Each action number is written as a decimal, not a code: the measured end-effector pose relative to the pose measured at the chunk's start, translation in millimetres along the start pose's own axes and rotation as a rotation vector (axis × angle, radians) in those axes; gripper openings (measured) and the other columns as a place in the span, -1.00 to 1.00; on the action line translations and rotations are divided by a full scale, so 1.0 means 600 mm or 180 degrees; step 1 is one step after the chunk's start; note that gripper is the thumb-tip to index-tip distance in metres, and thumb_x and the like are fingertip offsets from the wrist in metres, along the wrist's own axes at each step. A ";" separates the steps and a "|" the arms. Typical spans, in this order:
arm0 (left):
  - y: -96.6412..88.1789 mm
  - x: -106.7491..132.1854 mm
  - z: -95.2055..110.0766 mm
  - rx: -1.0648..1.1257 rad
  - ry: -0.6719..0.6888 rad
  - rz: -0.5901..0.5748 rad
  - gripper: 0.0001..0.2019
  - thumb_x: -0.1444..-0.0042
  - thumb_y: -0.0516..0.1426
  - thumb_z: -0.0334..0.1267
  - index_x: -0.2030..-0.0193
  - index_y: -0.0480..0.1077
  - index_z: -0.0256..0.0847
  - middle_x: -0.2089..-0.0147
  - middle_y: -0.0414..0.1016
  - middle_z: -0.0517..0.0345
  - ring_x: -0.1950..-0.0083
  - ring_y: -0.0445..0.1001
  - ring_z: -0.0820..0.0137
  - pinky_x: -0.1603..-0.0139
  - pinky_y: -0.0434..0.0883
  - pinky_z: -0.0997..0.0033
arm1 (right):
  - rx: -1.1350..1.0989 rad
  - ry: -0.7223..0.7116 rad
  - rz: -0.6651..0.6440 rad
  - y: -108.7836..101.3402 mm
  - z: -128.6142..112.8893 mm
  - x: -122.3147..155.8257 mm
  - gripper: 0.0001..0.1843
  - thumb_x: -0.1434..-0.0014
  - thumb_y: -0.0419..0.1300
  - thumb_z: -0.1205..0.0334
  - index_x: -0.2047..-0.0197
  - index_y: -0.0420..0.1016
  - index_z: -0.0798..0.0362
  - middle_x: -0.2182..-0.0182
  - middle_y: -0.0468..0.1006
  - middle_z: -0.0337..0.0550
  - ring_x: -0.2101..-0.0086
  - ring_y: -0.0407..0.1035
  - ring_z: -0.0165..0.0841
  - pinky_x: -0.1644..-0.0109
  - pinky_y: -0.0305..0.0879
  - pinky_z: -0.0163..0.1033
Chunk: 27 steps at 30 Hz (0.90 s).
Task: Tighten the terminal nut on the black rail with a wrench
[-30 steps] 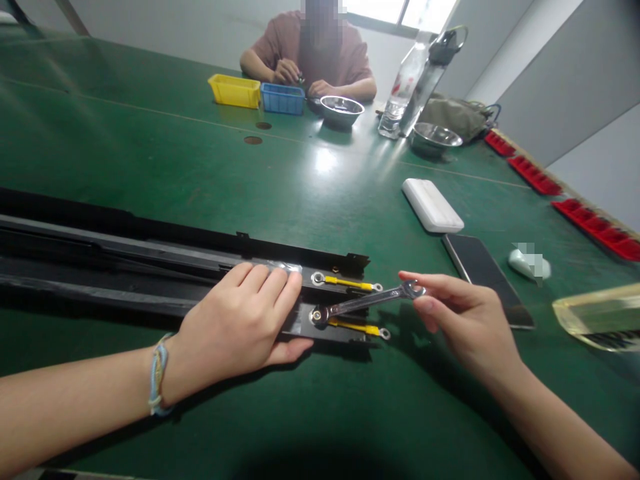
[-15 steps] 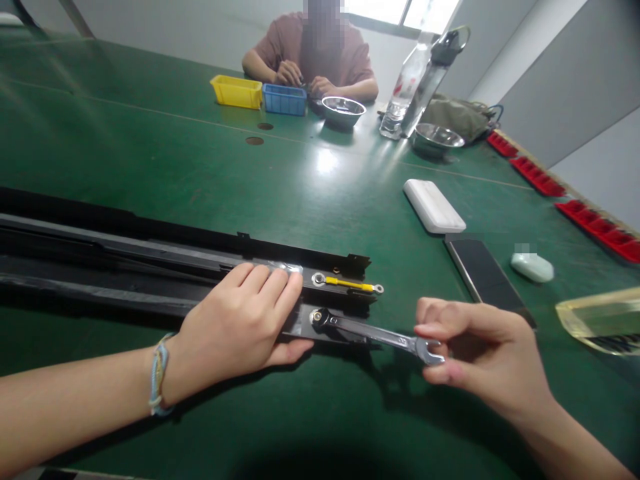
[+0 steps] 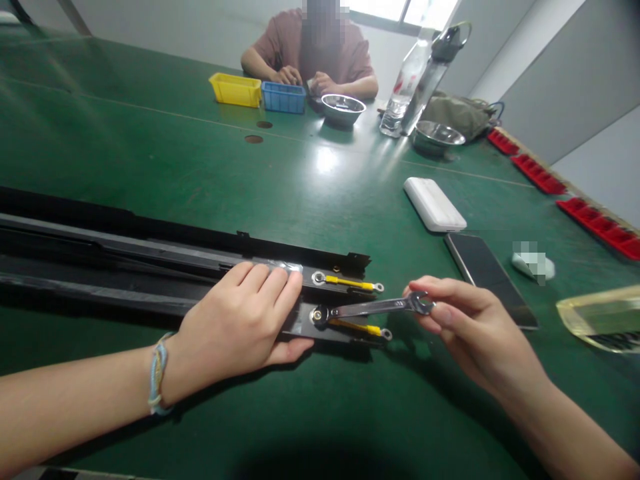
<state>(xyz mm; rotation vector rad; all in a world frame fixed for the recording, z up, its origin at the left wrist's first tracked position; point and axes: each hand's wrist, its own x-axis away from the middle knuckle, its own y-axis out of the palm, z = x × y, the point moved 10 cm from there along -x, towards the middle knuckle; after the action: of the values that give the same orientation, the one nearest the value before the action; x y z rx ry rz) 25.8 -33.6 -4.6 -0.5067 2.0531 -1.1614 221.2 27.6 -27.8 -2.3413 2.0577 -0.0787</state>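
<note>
A long black rail [image 3: 125, 263] lies across the green table [image 3: 200, 167]. My left hand [image 3: 240, 327] rests flat on its right end, fingers together, pressing it down. My right hand [image 3: 470, 330] pinches the open end of a small silver wrench [image 3: 373, 308]. The wrench's ring end sits on the near bolt [image 3: 317, 315] at the rail's end. Two short yellow-sleeved leads, a far lead [image 3: 350, 283] and a near lead [image 3: 363, 328], run from the bolts to ring terminals.
A white box [image 3: 434, 205], a dark phone [image 3: 487, 277] and a small white case [image 3: 535, 267] lie to the right. Another person [image 3: 320, 60] sits opposite behind yellow [image 3: 235, 90] and blue [image 3: 283, 97] bins, two steel bowls, a bottle. Red trays [image 3: 595, 227] line the right edge.
The wrench handle swung toward me half a second ago and has now swung back away, pivoting on the near bolt. My left hand has not moved.
</note>
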 end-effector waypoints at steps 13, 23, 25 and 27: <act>-0.006 0.003 0.000 -0.0025 0.0013 0.0048 -0.43 -0.21 -0.06 0.09 0.10 0.45 -0.46 0.28 0.51 -0.13 0.31 0.48 0.12 0.37 0.38 0.16 | 0.0012 -0.0536 -0.0778 0.021 -0.022 0.009 -0.89 0.02 0.46 0.15 0.35 0.69 -0.15 0.43 0.53 -0.19 0.35 0.39 -0.30 0.30 0.35 -0.22; -0.004 0.002 -0.003 -0.0023 0.0002 0.0030 -0.42 -0.21 -0.06 0.10 0.10 0.45 -0.48 0.29 0.50 -0.12 0.33 0.48 0.11 0.37 0.40 0.15 | -0.0033 -0.0805 -0.1535 0.069 -0.041 0.030 -0.83 0.04 0.48 0.17 0.41 0.59 -0.02 0.52 0.40 -0.29 0.42 0.24 -0.37 0.36 0.14 -0.22; -0.004 0.001 -0.003 -0.0027 0.0003 0.0036 -0.42 -0.21 -0.06 0.10 0.10 0.45 -0.48 0.29 0.50 -0.13 0.33 0.48 0.12 0.37 0.40 0.15 | -0.0028 -0.0792 -0.1538 0.067 -0.040 0.030 -0.83 0.05 0.48 0.17 0.41 0.60 -0.02 0.52 0.41 -0.28 0.42 0.25 -0.36 0.36 0.14 -0.21; -0.005 0.001 -0.002 -0.0036 0.0006 0.0054 -0.42 -0.21 -0.07 0.09 0.10 0.45 -0.47 0.29 0.51 -0.13 0.32 0.48 0.12 0.37 0.39 0.16 | -0.0012 -0.0786 -0.1505 0.063 -0.038 0.028 -0.83 0.06 0.48 0.15 0.39 0.63 -0.04 0.53 0.42 -0.27 0.43 0.25 -0.35 0.36 0.15 -0.21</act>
<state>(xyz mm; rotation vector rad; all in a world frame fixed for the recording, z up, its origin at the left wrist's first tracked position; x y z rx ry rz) 24.7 -34.8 -2.0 -0.4928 2.0630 -1.1414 184.7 6.5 -6.7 -2.6295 1.3715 0.1960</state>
